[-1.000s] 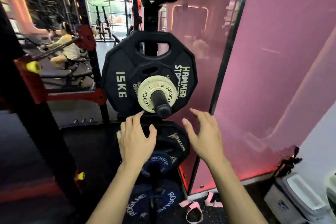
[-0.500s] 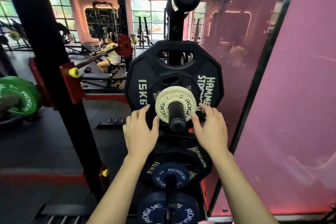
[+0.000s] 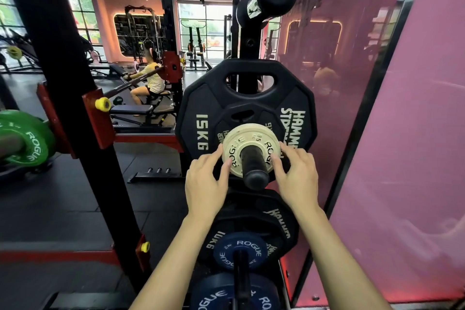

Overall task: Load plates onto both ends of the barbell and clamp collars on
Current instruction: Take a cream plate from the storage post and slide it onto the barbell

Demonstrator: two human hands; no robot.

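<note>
A small white ROGUE plate [image 3: 247, 143] sits at the front of a black storage peg [image 3: 254, 168] on the rack. Behind it are a smaller black plate [image 3: 241, 114] and a black 15 kg Hammer Strength plate [image 3: 201, 108]. My left hand [image 3: 205, 184] has its fingertips curled on the white plate's left rim. My right hand [image 3: 298, 178] grips its right rim. A green ROGUE plate [image 3: 27, 141] sits on a barbell sleeve at the far left edge. No collar is in view.
Lower pegs hold a black 10 kg plate [image 3: 279, 221] and two blue ROGUE plates [image 3: 239, 250] [image 3: 216, 294]. A black rack upright [image 3: 63, 83] stands left of me. A pink glass wall [image 3: 402, 133] closes the right side. A person [image 3: 151, 78] sits on a bench behind.
Both hands rose from below the peg and closed in on the white plate's rim. My view lifted and swung left, bringing the green plate into sight.
</note>
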